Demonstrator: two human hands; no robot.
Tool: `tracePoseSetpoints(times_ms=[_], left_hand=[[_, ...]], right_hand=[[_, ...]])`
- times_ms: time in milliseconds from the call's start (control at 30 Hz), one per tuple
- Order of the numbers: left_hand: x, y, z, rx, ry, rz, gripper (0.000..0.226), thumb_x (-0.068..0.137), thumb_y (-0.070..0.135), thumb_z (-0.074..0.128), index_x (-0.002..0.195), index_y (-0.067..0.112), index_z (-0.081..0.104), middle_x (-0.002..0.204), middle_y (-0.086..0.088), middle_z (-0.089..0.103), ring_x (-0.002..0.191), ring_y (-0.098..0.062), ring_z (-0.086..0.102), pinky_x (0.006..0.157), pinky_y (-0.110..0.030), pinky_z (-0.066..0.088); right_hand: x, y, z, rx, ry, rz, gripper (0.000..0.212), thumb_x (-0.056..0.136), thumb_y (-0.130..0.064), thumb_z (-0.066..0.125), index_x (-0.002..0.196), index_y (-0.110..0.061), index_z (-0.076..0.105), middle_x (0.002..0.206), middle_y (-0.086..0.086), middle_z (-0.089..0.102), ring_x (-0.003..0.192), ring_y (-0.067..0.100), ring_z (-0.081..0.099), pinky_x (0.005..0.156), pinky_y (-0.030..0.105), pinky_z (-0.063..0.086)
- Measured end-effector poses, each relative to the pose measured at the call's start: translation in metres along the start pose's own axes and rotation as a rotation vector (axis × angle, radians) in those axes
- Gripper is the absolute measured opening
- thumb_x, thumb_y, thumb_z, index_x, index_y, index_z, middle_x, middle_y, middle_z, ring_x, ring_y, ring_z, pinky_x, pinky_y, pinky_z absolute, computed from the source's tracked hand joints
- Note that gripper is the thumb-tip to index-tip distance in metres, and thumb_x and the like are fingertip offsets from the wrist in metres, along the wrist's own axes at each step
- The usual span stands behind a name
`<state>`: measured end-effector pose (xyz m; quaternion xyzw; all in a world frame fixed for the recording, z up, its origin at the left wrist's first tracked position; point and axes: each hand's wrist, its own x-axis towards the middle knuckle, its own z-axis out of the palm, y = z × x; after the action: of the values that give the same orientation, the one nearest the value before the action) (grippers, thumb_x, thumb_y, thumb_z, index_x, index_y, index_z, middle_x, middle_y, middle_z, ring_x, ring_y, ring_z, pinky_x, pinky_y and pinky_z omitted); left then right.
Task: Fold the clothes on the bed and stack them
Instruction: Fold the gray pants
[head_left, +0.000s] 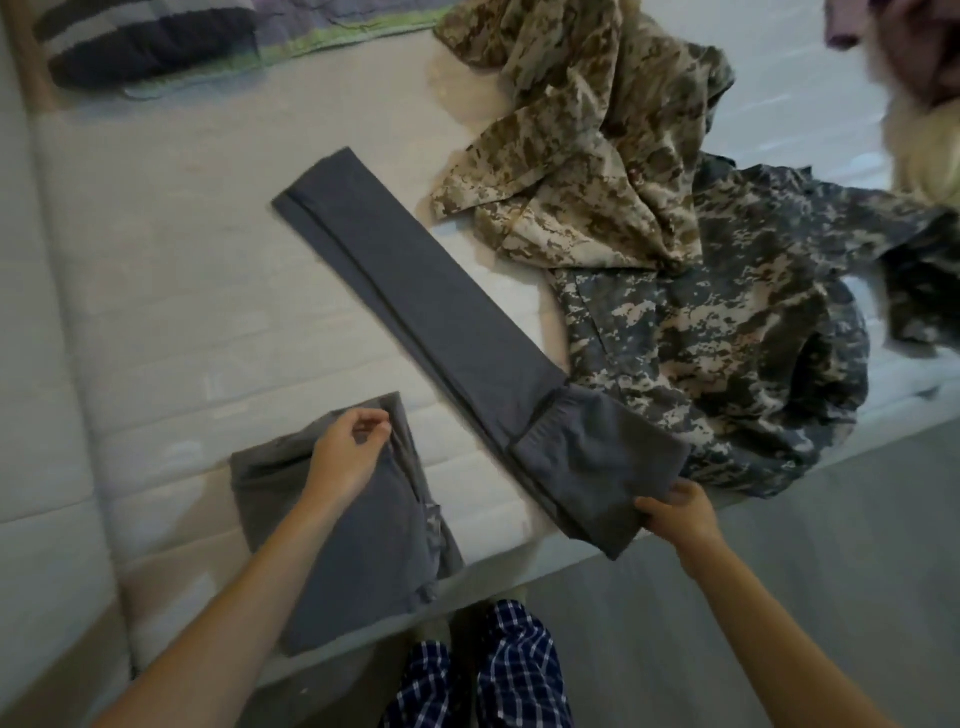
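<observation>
grey trousers (441, 312) lie on the bed (171, 322), folded lengthwise into one long strip. strip runs diagonally: hems at the far left, waistband at the near edge, where it hangs slightly over the side. right hand (678, 512) grips the waistband end at its near corner, thumb on top of the cloth, fingers closed round it. left hand (348, 452) sits on a folded grey garment (343, 561) at the near left of the bed, fingers curled at its far edge; looks like a pinch on the fabric. small patterned patch on that garment's right edge, too blurred to read.

tan camo garment (571, 156) lies crumpled just right of the trouser legs. grey camo garment (717, 343) lies crumpled in front of it, touching the waistband end and partly under the tan one. striped cushion (145, 47) and quilt (332, 36) at the far left, purple cloth (909, 47) at the far right corner. person's checked trousers (498, 670) at the bottom, grey floor (805, 597) to the right.
</observation>
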<state>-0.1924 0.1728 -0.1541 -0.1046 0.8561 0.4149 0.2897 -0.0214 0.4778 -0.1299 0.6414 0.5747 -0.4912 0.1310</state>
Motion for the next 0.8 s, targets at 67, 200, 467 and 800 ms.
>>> tracePoseSetpoints(times_ms=[67,200,467,800], left_hand=[[0.019,0.002,0.001,0.038,0.024,-0.009,0.014,0.09,0.01,0.06,0.103,0.007,0.065,0.102,-0.008,0.067,0.092,-0.02,0.06,0.087,-0.029,0.044],[0.061,0.014,0.0,0.05,0.052,-0.061,0.023,0.09,0.013,0.061,0.112,0.005,0.061,0.111,-0.015,0.064,0.102,-0.03,0.06,0.091,-0.034,0.044],[0.154,0.053,-0.002,0.113,0.192,0.034,0.021,0.089,0.02,0.061,0.106,0.008,0.067,0.105,-0.014,0.068,0.098,-0.028,0.062,0.079,-0.027,0.042],[0.207,0.083,-0.003,-0.198,0.533,-0.052,0.016,0.085,0.027,0.065,0.083,0.013,0.059,0.103,-0.01,0.065,0.091,-0.024,0.061,0.082,-0.031,0.048]], right_hand=[[0.008,0.01,-0.001,-0.185,0.207,-0.055,0.053,0.081,-0.003,0.069,0.127,0.001,0.042,0.125,0.023,0.054,0.106,0.037,0.056,0.089,0.043,0.049],[0.006,-0.009,0.033,-0.375,0.312,-0.481,0.049,0.083,-0.009,0.067,0.126,-0.003,0.047,0.129,0.017,0.048,0.119,0.035,0.047,0.097,0.046,0.043],[0.034,-0.061,0.139,-0.938,-0.035,-1.034,0.058,0.094,-0.034,0.05,0.145,-0.017,0.03,0.158,0.003,0.016,0.147,0.025,0.007,0.117,0.044,0.0],[0.047,-0.059,0.137,-1.095,0.088,-1.143,0.051,0.081,-0.025,0.07,0.127,-0.007,0.057,0.144,0.016,0.044,0.136,0.038,0.035,0.111,0.058,0.018]])
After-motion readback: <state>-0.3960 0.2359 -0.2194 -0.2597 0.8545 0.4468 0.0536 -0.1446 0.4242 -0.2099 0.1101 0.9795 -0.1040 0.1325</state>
